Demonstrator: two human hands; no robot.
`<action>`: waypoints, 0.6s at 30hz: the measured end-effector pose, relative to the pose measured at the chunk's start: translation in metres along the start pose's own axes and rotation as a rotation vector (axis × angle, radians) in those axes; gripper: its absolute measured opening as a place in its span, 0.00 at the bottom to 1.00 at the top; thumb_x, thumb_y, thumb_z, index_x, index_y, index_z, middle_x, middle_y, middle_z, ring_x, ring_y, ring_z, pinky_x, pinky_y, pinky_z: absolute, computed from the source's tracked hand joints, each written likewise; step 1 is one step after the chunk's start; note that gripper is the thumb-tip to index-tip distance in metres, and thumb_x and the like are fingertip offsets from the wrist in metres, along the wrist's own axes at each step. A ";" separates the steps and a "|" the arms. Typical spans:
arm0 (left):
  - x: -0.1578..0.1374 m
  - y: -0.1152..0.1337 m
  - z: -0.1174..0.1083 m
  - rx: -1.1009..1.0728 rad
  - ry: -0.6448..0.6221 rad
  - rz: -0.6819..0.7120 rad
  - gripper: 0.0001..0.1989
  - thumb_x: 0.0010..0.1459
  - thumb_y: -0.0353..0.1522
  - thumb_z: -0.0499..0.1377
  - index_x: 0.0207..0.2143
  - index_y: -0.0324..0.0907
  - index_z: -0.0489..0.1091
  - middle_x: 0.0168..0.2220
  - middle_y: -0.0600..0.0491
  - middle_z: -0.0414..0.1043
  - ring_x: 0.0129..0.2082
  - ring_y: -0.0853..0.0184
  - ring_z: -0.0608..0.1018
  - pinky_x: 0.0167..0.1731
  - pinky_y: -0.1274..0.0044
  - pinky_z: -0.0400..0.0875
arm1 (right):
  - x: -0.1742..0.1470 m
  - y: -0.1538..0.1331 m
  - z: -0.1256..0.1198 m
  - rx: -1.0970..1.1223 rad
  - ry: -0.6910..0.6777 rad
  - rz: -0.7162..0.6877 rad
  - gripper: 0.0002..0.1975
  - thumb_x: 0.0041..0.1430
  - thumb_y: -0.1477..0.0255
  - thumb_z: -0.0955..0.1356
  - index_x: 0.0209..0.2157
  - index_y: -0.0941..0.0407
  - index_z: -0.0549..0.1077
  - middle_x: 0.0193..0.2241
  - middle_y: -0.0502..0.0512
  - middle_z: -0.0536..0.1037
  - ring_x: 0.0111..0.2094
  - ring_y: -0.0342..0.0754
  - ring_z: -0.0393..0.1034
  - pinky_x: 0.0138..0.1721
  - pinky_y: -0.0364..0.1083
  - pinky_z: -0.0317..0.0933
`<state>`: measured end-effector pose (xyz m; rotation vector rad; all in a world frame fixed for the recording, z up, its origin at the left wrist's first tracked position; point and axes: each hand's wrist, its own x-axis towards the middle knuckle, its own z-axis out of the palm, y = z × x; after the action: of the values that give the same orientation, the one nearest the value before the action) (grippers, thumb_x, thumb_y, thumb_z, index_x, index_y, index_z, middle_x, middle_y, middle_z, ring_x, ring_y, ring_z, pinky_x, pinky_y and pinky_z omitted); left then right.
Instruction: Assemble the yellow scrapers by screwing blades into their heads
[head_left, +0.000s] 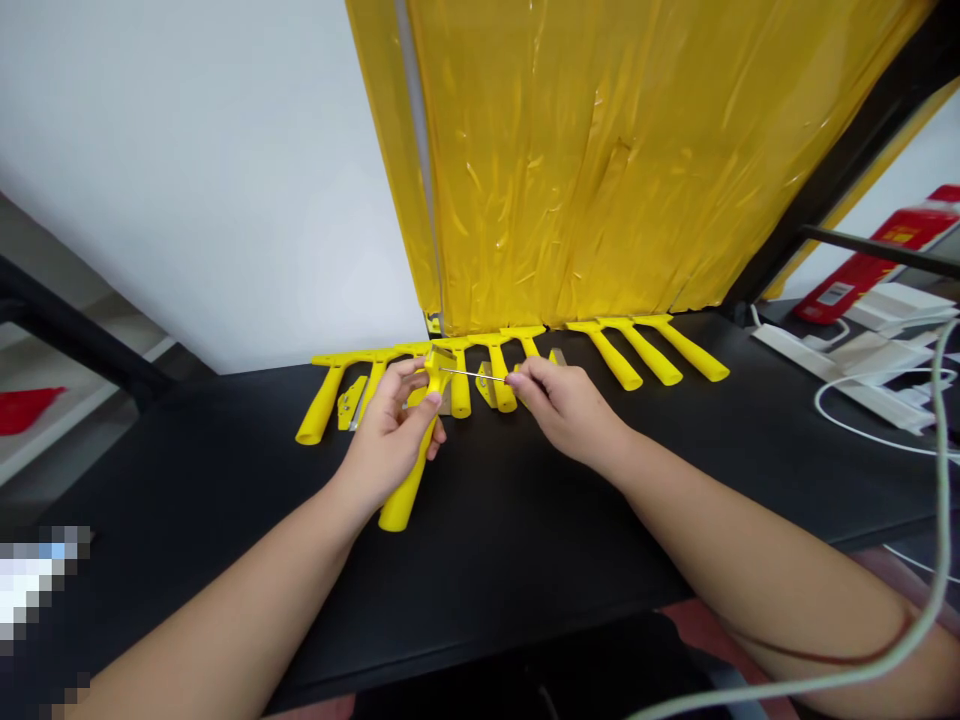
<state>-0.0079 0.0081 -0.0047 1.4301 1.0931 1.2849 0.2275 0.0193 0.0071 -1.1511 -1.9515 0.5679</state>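
My left hand (396, 420) is closed around the neck of a yellow scraper (409, 490), its thick handle slanting down toward me. My right hand (566, 405) grips a screwdriver (474, 374); the thin metal shaft points left and its tip meets the scraper's head. The screwdriver's handle is mostly hidden in my fingers. Behind my hands, several more yellow scrapers (321, 405) lie in a row on the black table. Small yellow and metal blade pieces (350, 403) lie between some of them.
The black table (480, 560) backs onto a white panel and a yellow plastic-wrapped surface (600, 170). At right are a power strip (840, 375), white cables and a red bottle-like container (870, 260). One cable (937, 500) hangs across my right forearm. A black frame post stands at left.
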 end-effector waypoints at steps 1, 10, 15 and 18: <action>0.000 0.000 0.000 0.010 -0.013 0.012 0.21 0.63 0.37 0.64 0.55 0.50 0.62 0.57 0.47 0.65 0.22 0.77 0.75 0.15 0.80 0.70 | 0.000 0.000 0.000 0.008 -0.007 0.029 0.21 0.74 0.60 0.59 0.28 0.54 0.67 0.23 0.49 0.69 0.26 0.44 0.63 0.32 0.46 0.55; 0.000 0.000 0.001 -0.003 0.016 0.001 0.23 0.63 0.38 0.65 0.57 0.50 0.62 0.57 0.46 0.67 0.21 0.77 0.75 0.15 0.81 0.70 | -0.001 -0.003 0.002 0.042 -0.002 -0.013 0.11 0.70 0.62 0.65 0.36 0.54 0.68 0.26 0.48 0.71 0.26 0.44 0.63 0.32 0.45 0.55; -0.001 -0.001 0.000 0.029 -0.035 0.016 0.21 0.64 0.38 0.64 0.57 0.51 0.63 0.58 0.46 0.66 0.22 0.77 0.76 0.15 0.81 0.70 | 0.003 0.004 0.004 0.066 -0.037 0.070 0.22 0.75 0.60 0.58 0.28 0.55 0.69 0.24 0.50 0.70 0.28 0.45 0.65 0.34 0.46 0.56; -0.001 -0.001 0.000 0.036 -0.029 0.022 0.22 0.64 0.38 0.63 0.58 0.51 0.63 0.58 0.46 0.66 0.22 0.77 0.76 0.15 0.80 0.70 | 0.002 0.010 0.003 0.097 -0.063 -0.025 0.11 0.72 0.62 0.64 0.38 0.54 0.69 0.26 0.47 0.70 0.27 0.44 0.62 0.32 0.45 0.55</action>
<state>-0.0079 0.0077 -0.0060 1.4866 1.0887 1.2623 0.2295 0.0261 -0.0007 -1.0592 -1.9664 0.6852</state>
